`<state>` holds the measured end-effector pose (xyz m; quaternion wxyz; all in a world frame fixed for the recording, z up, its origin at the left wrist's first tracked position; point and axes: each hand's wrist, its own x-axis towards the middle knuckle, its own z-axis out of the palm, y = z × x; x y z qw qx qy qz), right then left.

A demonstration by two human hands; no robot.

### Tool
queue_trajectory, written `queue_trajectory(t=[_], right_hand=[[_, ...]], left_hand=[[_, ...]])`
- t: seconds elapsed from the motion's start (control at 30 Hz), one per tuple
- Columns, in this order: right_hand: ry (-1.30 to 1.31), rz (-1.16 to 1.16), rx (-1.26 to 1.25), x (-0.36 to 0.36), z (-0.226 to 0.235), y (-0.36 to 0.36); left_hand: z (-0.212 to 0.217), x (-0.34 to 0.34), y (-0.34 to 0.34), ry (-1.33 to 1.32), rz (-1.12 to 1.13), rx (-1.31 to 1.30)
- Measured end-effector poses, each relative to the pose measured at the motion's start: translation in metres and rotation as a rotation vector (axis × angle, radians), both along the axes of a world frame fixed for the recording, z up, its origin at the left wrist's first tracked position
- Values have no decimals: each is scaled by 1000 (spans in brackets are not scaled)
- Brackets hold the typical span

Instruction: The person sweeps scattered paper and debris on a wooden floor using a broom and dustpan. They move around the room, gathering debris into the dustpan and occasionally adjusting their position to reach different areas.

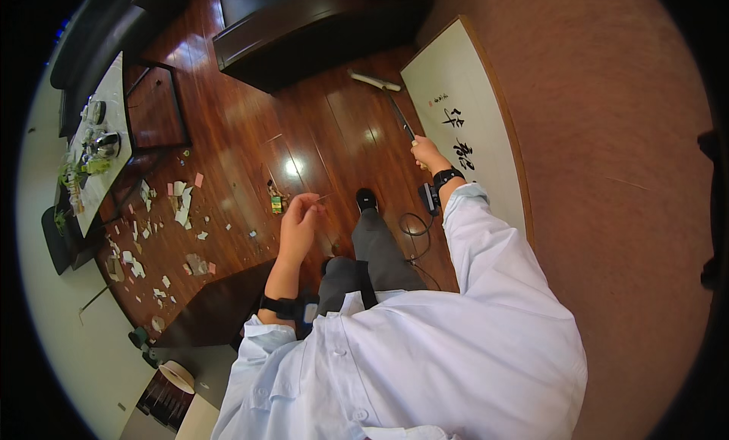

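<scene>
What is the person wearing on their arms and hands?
Both arms are in long, loose, pale blue shirt sleeves with buttoned cuffs. The left hand is bare, with no glove, and a black strap carrying a small dark box sits on that wrist. The right hand is bare too, with a black band like a watch, and a small black device with a thin black cable beside it.

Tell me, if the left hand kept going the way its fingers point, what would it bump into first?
The left hand, pinching a thin stick, points up and slightly right. Ahead is only bare wooden floor, then probably the dark cabinet, though depth is unclear.
</scene>
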<state>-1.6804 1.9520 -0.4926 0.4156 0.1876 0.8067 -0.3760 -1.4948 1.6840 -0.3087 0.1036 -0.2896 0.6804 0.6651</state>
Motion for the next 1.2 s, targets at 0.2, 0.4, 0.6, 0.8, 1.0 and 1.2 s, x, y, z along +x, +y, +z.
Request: queue_trajectory(t=[0.2, 0.4, 0.6, 0.8, 1.0, 1.2], right_hand=[[38, -125, -7, 52, -4, 6], [-187, -420, -443, 119, 39, -52], [-471, -654, -681, 106, 95, -33], [-318, -456, -533, 106, 91, -54], [-330, -396, -307, 89, 66, -97], [-431, -130, -110, 160, 59, -202]], left_hand=[[0, -13, 0, -14, 43, 37], [13, -22, 8, 32, 18, 10], [22, -24, 6, 89, 41, 9], [15, 13, -37, 168, 263, 0], [11, 74, -82, 151, 503, -4], [13, 138, -127, 133, 727, 6]])
